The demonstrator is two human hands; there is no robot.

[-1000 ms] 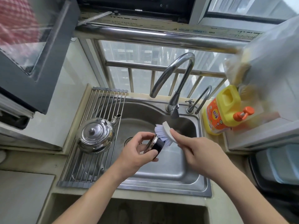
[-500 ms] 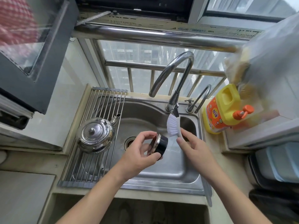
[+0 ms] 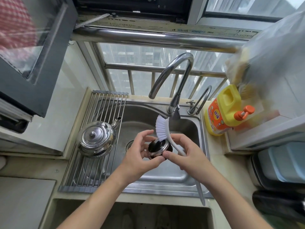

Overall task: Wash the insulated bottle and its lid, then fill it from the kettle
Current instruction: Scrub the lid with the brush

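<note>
Found the lid (image 3: 158,148) above the sink (image 3: 165,177), clamped at its rim by the curled fingers of the left hand (image 3: 142,156). Found the right hand (image 3: 186,154) closed round the white handle of the brush (image 3: 161,128), thumb touching the lid's near edge, bristles resting against its top. Saw no water from the tap (image 3: 173,76). Could not locate the insulated bottle anywhere in view. Noted the kettle (image 3: 96,138) upright on the roll-up rack (image 3: 92,176), near the left hand.

Judged the risks as follows. Rated loss of the lid as likeliest: smooth metal, presumably wet, fingertip hold only, sideways force from the brush; expected a drop into the basin, possibly onto the drain opening. Flagged the long handle, projecting past the sink's front edge, as liable to catch on the desk (image 3: 219,162) mid-stroke and twist the brush loose. Flagged the left forearm's closeness to the kettle as a knock hazard on the rods. Marked the detergent bottle (image 3: 222,111) as well apart, no hazard.
</note>
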